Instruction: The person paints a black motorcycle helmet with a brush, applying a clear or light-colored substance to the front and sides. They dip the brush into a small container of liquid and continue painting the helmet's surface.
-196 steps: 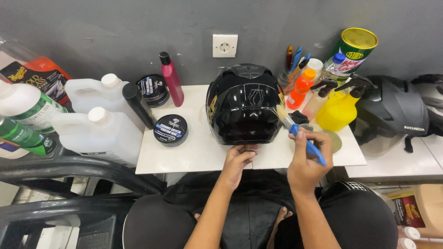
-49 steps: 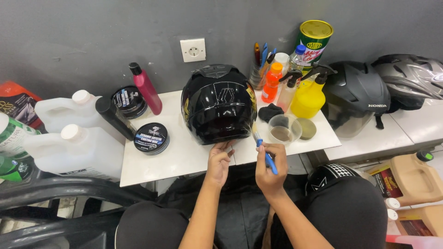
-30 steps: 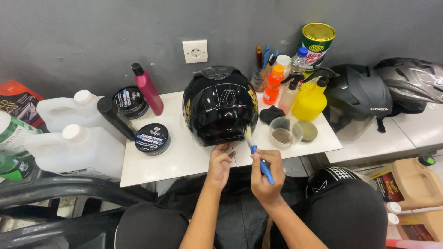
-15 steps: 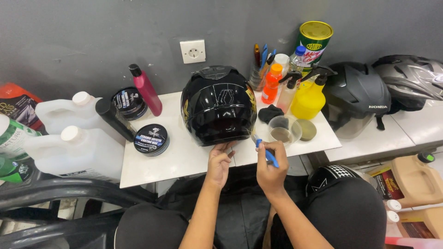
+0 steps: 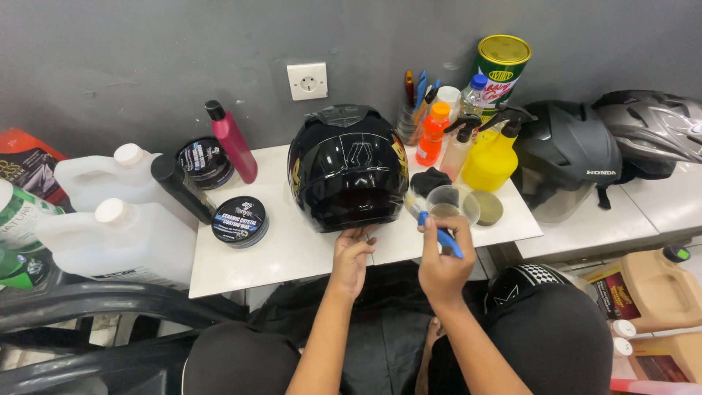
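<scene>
A glossy black helmet [image 5: 349, 170] stands on the white table [image 5: 278, 249] in front of me. My left hand [image 5: 352, 252] rests at the helmet's lower front rim, fingers touching it. My right hand [image 5: 444, 263] grips a brush with a blue handle [image 5: 439, 232]; its bristle end points up-left, just right of the helmet and beside a clear plastic cup [image 5: 453, 203].
A round black tin [image 5: 240, 221], a second tin [image 5: 205, 161], a pink bottle [image 5: 232, 140], white jugs [image 5: 128, 241], a yellow spray bottle [image 5: 491, 155], an orange bottle [image 5: 433, 133] and a pen holder [image 5: 414, 110] crowd the table. Two more helmets [image 5: 567, 157] lie at right.
The brush in my right hand has swung from the helmet's lower right edge toward the clear cup. My left hand stays at the helmet's rim.
</scene>
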